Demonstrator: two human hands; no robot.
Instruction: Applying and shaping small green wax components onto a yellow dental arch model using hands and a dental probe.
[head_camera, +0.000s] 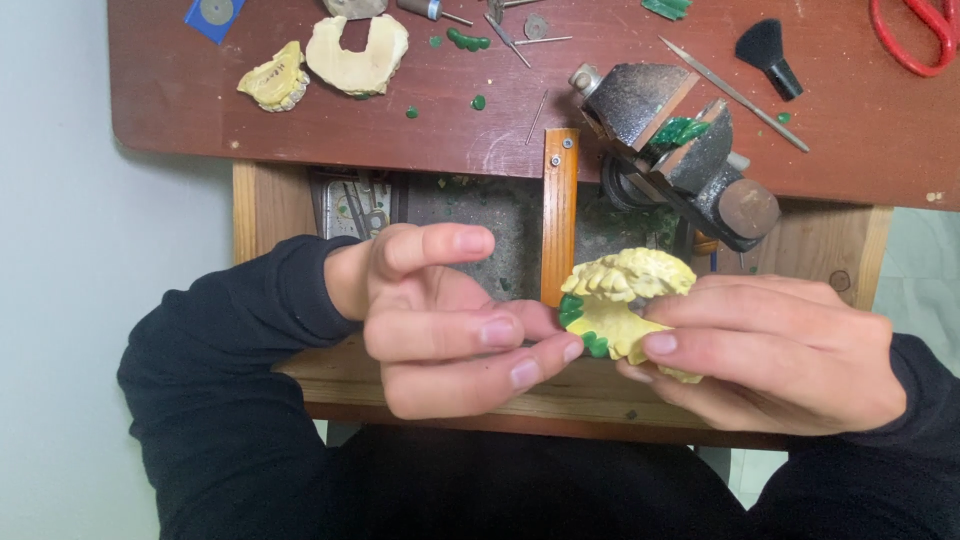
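Here, a yellow plaster dental cast with green wax (628, 300) is gripped by the right hand (780, 350) at centre; the left hand (450, 320) — fingers loosely spread, holding nothing — touches its nine-o'clock edge. Wax inspection seems underway — careful fingertip pressure is called for next.

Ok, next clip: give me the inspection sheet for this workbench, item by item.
Surface: reddish-brown benchtop above a wooden drawer frame.
Job's things: yellow dental cast with green wax at its edge, held in front of the wooden bench pin.
Clutter: two more casts, yellow and cream; green wax bits; small vise clamping green material; black brush; red scissors; thin metal tools.
Grippers: right hand grips the cast; left hand touches its green edge with fingertips.
Cables: nothing seen.
Surroundings: pale floor; black sleeves.
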